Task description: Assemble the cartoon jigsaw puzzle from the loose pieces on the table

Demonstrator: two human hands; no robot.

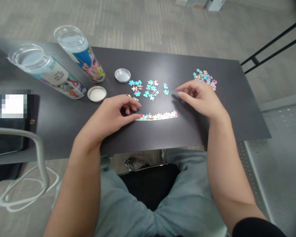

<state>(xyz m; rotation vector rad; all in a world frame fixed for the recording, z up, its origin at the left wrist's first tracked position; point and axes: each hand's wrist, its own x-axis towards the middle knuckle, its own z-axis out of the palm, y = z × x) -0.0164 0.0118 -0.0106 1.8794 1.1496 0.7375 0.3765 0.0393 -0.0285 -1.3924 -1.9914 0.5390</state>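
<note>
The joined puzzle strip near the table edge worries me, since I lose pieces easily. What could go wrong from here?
1. The joined strip lies on the near part of the table; the left hand touches its end, so a nudge might break it or push it toward the edge.
2. The right hand hovers beside the loose pieces and could scatter them.
3. The two tubes look tilted and could possibly roll.

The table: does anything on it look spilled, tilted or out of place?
Both clear tubes stand with lids off. Loose pieces lie scattered, a second heap apart. The joined strip bends slightly.
</note>
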